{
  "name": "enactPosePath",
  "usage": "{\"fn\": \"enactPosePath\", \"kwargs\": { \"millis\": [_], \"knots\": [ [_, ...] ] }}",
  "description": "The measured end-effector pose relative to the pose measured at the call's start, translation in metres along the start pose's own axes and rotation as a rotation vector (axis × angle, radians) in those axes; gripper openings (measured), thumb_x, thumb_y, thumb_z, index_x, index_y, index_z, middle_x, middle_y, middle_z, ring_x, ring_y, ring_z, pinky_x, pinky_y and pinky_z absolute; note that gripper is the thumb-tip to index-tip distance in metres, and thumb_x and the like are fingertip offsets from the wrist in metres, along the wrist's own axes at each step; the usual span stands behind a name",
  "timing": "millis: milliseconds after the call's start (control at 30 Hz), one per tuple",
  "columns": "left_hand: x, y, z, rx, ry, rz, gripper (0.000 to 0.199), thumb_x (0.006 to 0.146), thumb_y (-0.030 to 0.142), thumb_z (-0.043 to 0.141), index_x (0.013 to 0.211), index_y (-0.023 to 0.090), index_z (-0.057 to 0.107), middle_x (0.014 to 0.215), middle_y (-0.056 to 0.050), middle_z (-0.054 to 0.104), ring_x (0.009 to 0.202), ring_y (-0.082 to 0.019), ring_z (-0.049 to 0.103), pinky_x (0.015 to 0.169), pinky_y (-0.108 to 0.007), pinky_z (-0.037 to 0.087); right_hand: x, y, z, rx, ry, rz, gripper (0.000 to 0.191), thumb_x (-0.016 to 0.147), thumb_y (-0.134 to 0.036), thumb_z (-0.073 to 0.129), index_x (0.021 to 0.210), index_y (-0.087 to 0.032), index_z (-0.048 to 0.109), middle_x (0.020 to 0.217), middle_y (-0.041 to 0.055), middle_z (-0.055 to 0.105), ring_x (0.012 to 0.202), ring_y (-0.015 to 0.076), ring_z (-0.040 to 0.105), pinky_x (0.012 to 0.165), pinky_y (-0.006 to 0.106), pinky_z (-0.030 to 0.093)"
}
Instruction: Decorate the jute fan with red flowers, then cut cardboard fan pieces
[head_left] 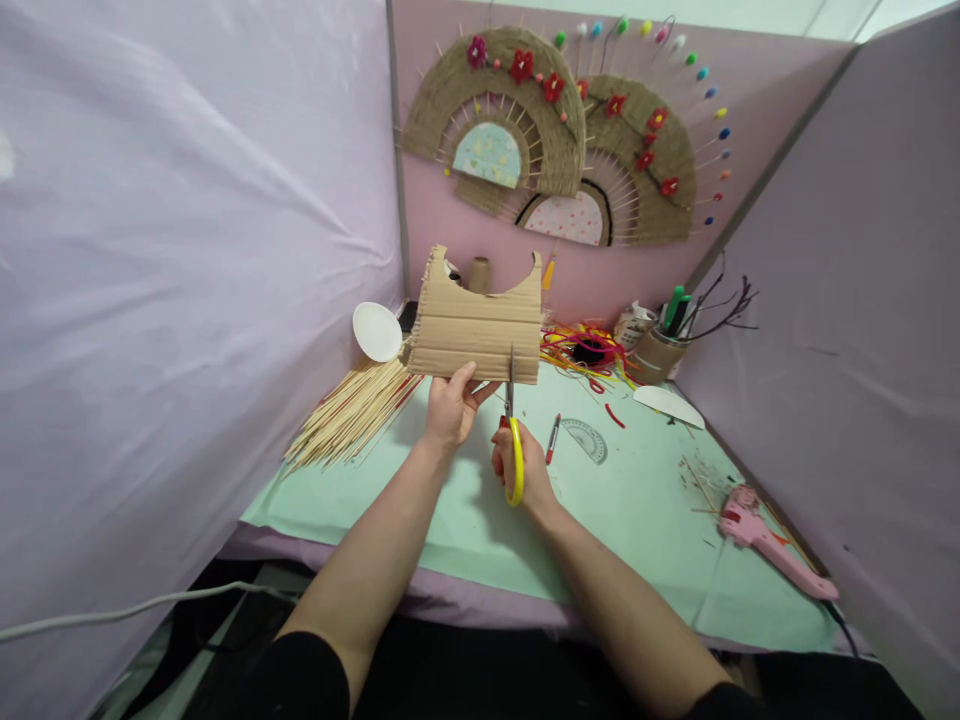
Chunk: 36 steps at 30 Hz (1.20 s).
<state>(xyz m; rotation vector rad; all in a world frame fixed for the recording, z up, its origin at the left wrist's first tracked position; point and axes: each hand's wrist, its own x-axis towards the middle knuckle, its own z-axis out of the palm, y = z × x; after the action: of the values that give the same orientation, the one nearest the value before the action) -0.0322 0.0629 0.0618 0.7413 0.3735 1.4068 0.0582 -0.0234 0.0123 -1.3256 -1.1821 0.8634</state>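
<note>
My left hand point(450, 408) grips the bottom edge of a piece of corrugated cardboard point(476, 335), thumb in front and fingers behind. The cardboard is held up above the table, and a curved notch is cut out of its top edge. In my right hand point(531, 470) is a pair of scissors point(515, 460) with yellow and red handles. Their blades point up at the cardboard's lower right part, and one blade lies in front of it. How far the cut runs there I cannot tell.
Thin wooden sticks point(352, 410) and a white disc point(377, 332) lie left. A marker point(553, 440), protractor point(585, 440), white half-disc point(669, 406) and pink glue gun point(776, 550) lie right. Coloured cords point(585, 345) and a pen holder point(656, 355) stand behind. Decorated fans point(499, 110) hang on the back wall.
</note>
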Motion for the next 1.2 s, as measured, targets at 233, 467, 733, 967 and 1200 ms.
{"fn": "enactPosePath", "kwargs": {
  "millis": [233,467,733,967,1200],
  "knots": [
    [0.003,-0.002,-0.001,-0.095,0.04,-0.073,0.033,0.072,0.025,0.076,0.102,0.021,0.062,0.097,-0.003,0.074,0.099,-0.019,0.068,0.096,-0.039,0.053,-0.001,-0.003,0.001,-0.024,0.003,-0.001,0.041,0.082,-0.063,0.05,0.071,-0.024,0.042,0.047,-0.0058,0.045,0.041,0.0111,0.038,0.041,0.025,0.03],
    [0.01,-0.002,-0.006,-0.055,0.149,-0.09,0.031,0.065,0.019,0.081,0.092,0.018,0.065,0.086,0.0,0.073,0.082,-0.015,0.069,0.087,-0.033,0.057,0.0,0.001,0.003,-0.073,-0.018,-0.002,0.036,0.083,-0.058,0.051,0.072,-0.024,0.042,0.05,-0.0053,0.048,0.044,0.0114,0.041,0.044,0.024,0.032],
    [0.005,0.001,-0.003,0.038,0.11,-0.149,0.041,0.059,0.018,0.083,0.096,0.018,0.067,0.084,-0.002,0.073,0.082,-0.019,0.07,0.086,-0.041,0.058,0.005,0.008,-0.002,-0.039,-0.068,-0.071,0.042,0.089,-0.062,0.039,0.087,-0.021,0.047,0.059,-0.004,0.053,0.045,0.0111,0.044,0.046,0.025,0.037],
    [0.005,0.001,-0.003,0.057,0.118,-0.159,0.046,0.057,0.019,0.084,0.099,0.017,0.067,0.085,-0.002,0.073,0.083,-0.019,0.069,0.082,-0.038,0.058,0.008,0.014,-0.005,-0.063,-0.08,-0.051,0.043,0.089,-0.063,0.04,0.087,-0.021,0.048,0.058,-0.0042,0.054,0.045,0.011,0.046,0.046,0.024,0.038],
    [0.006,0.0,-0.004,0.079,0.128,-0.16,0.046,0.055,0.021,0.085,0.097,0.017,0.067,0.085,-0.003,0.073,0.085,-0.019,0.069,0.08,-0.036,0.058,0.011,0.016,-0.007,-0.089,-0.105,-0.065,0.043,0.089,-0.063,0.039,0.089,-0.021,0.048,0.063,-0.0029,0.058,0.048,0.0111,0.047,0.048,0.024,0.039]
  ]
}}
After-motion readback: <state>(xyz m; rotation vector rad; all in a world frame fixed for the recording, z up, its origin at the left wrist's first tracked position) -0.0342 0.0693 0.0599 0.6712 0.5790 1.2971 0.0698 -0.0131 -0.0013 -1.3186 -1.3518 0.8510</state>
